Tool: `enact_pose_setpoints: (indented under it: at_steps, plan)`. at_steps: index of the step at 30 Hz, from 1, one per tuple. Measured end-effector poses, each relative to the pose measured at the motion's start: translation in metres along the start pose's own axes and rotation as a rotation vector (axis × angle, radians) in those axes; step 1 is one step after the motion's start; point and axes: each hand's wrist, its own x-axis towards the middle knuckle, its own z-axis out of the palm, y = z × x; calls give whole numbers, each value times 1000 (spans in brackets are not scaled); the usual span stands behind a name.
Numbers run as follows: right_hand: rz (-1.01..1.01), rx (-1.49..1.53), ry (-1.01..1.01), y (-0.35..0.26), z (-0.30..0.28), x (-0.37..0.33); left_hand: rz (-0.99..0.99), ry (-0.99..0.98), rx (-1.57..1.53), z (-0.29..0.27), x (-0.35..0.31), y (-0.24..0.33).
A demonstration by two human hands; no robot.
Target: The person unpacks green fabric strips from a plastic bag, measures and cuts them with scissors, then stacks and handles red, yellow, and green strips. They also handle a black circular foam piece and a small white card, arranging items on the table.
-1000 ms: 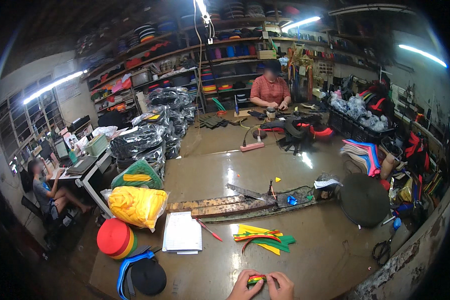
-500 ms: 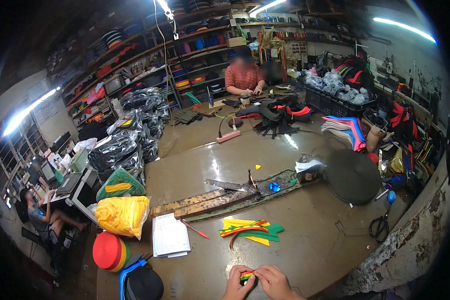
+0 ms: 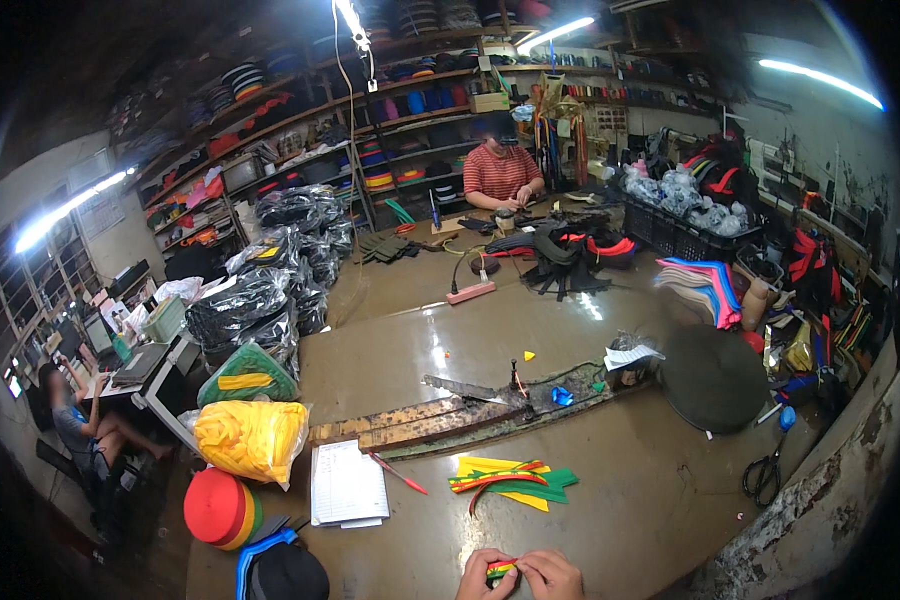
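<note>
At the table's near edge, my left hand [image 3: 483,576] is closed round a short red, yellow and green striped fabric strip [image 3: 500,569]. My right hand [image 3: 554,575] touches it, fingertips pinched at the strip's upper end, close beside the left. The fingers hide much of the strip. Just beyond my hands lies a small pile of strips: yellow strips [image 3: 510,498], green strips [image 3: 558,480] and a curved multicoloured strip [image 3: 482,488] on top.
Left of the pile are a red pen [image 3: 402,474] and paper sheets [image 3: 348,486]. Rolled webbing [image 3: 215,508] and a bagged yellow bundle [image 3: 250,440] line the left edge. A long worn board [image 3: 440,420] crosses the table. Black scissors [image 3: 763,480] lie right. A co-worker [image 3: 503,170] sits opposite.
The whole view has shifted a little, so the table's things sit slightly lower and mostly farther right. Both my hands stay together on the striped strip, with the fingers slightly moved.
</note>
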Motion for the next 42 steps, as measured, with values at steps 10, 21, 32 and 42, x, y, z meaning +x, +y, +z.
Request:
enact_pose_setpoints:
  at_steps: [10, 21, 32, 42]
  plan:
    - [-54, -13, -30, 0, 0, -3, 12, 32, 125, -1, -2, 0]
    - [-5, 29, -4, -7, 1, 6, -63, 43, -136, 2, -6, -10]
    - [-140, 27, -1, 6, 4, -1, -141, 30, -282, 3, -6, -8]
    - [-248, -70, 47, -4, 1, -4, -233, 39, -371, 4, -6, -11]
